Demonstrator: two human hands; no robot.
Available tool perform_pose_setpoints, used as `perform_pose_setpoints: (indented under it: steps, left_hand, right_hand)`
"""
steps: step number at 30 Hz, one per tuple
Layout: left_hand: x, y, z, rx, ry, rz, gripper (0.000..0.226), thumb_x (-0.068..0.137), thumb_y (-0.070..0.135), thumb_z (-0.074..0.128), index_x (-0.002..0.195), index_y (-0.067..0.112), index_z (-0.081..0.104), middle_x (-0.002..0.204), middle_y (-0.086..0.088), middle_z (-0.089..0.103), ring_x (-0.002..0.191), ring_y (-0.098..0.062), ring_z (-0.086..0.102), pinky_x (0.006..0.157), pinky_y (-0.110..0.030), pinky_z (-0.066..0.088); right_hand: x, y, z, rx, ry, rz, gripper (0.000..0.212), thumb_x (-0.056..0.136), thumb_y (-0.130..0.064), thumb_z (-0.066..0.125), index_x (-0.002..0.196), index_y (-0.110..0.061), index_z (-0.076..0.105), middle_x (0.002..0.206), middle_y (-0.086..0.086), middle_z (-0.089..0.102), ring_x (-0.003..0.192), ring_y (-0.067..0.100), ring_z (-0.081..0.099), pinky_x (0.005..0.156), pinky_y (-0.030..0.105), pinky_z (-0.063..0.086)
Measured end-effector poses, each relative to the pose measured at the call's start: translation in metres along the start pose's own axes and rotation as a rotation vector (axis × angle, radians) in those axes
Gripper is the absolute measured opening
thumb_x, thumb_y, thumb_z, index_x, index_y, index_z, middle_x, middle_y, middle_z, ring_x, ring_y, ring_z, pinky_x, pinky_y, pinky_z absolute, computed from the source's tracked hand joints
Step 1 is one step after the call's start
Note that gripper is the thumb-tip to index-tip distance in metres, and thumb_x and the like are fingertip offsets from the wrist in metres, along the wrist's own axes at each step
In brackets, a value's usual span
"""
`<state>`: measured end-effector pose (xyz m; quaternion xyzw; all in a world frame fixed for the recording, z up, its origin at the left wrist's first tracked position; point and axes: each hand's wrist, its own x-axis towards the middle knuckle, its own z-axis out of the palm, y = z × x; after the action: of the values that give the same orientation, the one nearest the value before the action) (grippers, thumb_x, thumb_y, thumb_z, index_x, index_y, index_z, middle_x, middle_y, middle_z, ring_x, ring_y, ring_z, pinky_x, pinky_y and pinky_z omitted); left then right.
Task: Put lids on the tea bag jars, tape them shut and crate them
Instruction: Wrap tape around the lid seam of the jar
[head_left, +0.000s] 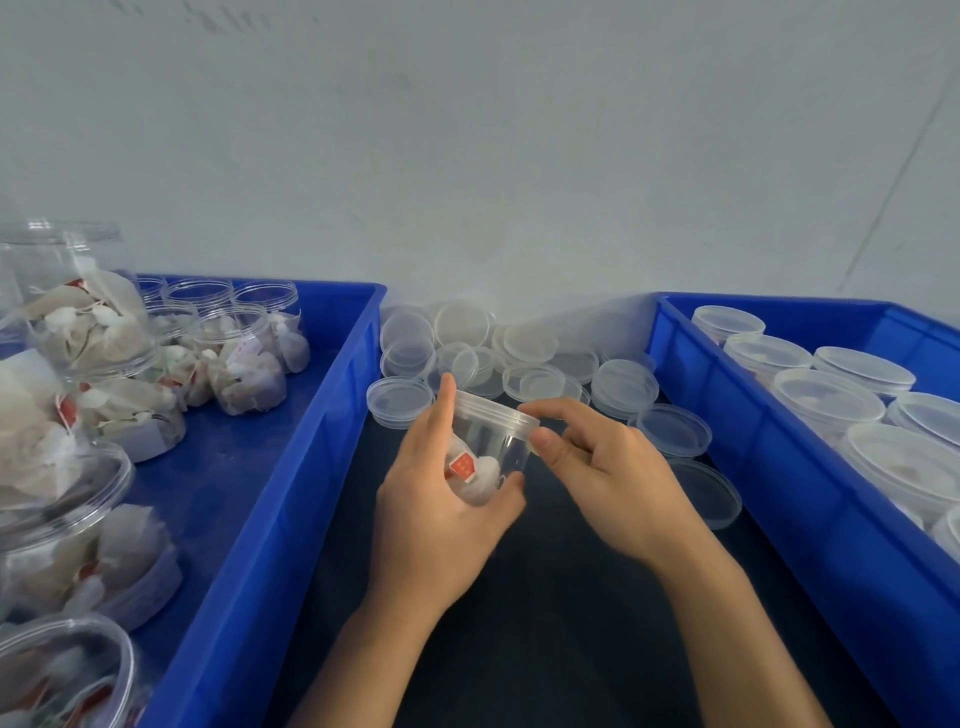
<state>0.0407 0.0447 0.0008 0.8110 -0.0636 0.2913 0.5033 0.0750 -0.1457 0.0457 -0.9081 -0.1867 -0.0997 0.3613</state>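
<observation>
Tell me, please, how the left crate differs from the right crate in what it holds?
The left crate holds open jars of tea bags, several tipped over; the right crate holds lidded jars, all upright in rows. Both crates are blue plastic, flanking a pile of loose lids.

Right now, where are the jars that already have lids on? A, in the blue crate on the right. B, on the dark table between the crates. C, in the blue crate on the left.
A: the right crate holds the lidded jars; the left crate holds open jars.
</observation>
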Motion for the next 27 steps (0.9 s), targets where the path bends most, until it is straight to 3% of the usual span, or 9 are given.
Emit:
perform_pose_setpoints:
  steps: [4,7,11,14,16,18,21,24,27]
  left_hand:
    - [-0.001,0.002,-0.002,-0.093,-0.005,-0.017,0.105,0.075,0.042,0.087,0.16,0.054,0.026,0.151,0.033,0.049,0.139,0.012,0.046,0.098,-0.004,0.044]
    - [0.001,0.001,-0.002,-0.141,-0.026,-0.034,0.104,0.079,0.026,0.093,0.15,0.065,0.027,0.149,0.037,0.05,0.137,0.004,0.054,0.102,-0.013,0.051]
    - [0.004,-0.002,-0.003,-0.223,-0.101,-0.08,0.103,0.074,0.039,0.089,0.158,0.056,0.032,0.146,0.034,0.055,0.136,0.005,0.054,0.107,-0.018,0.05]
    - [0.004,-0.006,-0.003,-0.236,-0.164,-0.125,0.105,0.075,0.048,0.086,0.161,0.056,0.027,0.141,0.044,0.052,0.137,0.016,0.046,0.103,-0.004,0.042]
    - [0.004,-0.005,-0.004,-0.191,-0.22,-0.166,0.106,0.08,0.052,0.084,0.163,0.058,0.018,0.145,0.039,0.049,0.138,0.018,0.042,0.099,-0.001,0.041]
    - [0.003,0.0,-0.006,-0.034,-0.255,-0.152,0.103,0.08,0.068,0.071,0.164,0.052,0.014,0.147,0.032,0.044,0.138,0.01,0.044,0.104,-0.012,0.042]
    - [0.0,0.014,-0.011,0.366,-0.111,-0.024,0.098,0.079,0.084,0.049,0.162,0.037,0.027,0.145,0.022,0.049,0.133,-0.007,0.049,0.106,-0.039,0.05]
    - [-0.007,0.026,-0.006,0.401,-0.004,0.034,0.088,0.083,0.074,0.053,0.156,0.03,0.033,0.143,0.012,0.053,0.126,-0.012,0.055,0.096,-0.041,0.054]
    - [-0.01,0.023,0.002,0.368,-0.064,-0.003,0.101,0.084,0.069,0.068,0.162,0.034,0.014,0.152,0.012,0.045,0.132,-0.012,0.052,0.095,-0.038,0.052]
  right_hand:
    - [0.0,0.001,0.0,0.012,-0.02,0.011,0.029,0.104,-0.061,0.046,0.131,-0.057,0.056,0.066,-0.012,0.054,0.064,0.005,0.055,0.062,0.025,0.037]
    - [0.0,0.0,0.0,0.005,-0.045,0.014,0.031,0.104,-0.065,0.04,0.133,-0.064,0.05,0.074,-0.015,0.063,0.074,0.004,0.062,0.069,0.029,0.045]
    - [-0.002,-0.005,-0.002,-0.017,-0.097,0.037,0.036,0.104,-0.072,0.03,0.139,-0.073,0.039,0.116,-0.02,0.072,0.114,0.008,0.065,0.098,0.044,0.052]
    - [-0.002,-0.007,-0.003,-0.039,-0.097,0.045,0.035,0.103,-0.072,0.029,0.136,-0.072,0.041,0.113,-0.024,0.07,0.114,0.008,0.064,0.097,0.045,0.052]
    - [-0.003,-0.007,-0.004,-0.062,-0.092,0.06,0.037,0.101,-0.073,0.028,0.135,-0.07,0.043,0.105,-0.027,0.069,0.107,0.007,0.064,0.094,0.043,0.052]
    - [-0.004,-0.008,-0.003,-0.085,-0.086,0.073,0.037,0.101,-0.073,0.027,0.133,-0.069,0.045,0.101,-0.028,0.068,0.103,0.006,0.063,0.089,0.04,0.052]
    - [-0.004,-0.011,-0.001,-0.124,-0.048,0.095,0.04,0.1,-0.072,0.026,0.132,-0.064,0.048,0.099,-0.025,0.069,0.099,0.009,0.062,0.083,0.038,0.049]
    - [-0.004,-0.02,0.004,-0.158,-0.042,0.098,0.048,0.097,-0.074,0.022,0.135,-0.06,0.049,0.098,-0.021,0.07,0.098,0.012,0.065,0.085,0.04,0.051]
    - [-0.005,-0.026,0.006,-0.193,-0.054,0.089,0.058,0.094,-0.075,0.015,0.141,-0.058,0.045,0.107,-0.019,0.073,0.104,0.014,0.066,0.09,0.042,0.051]
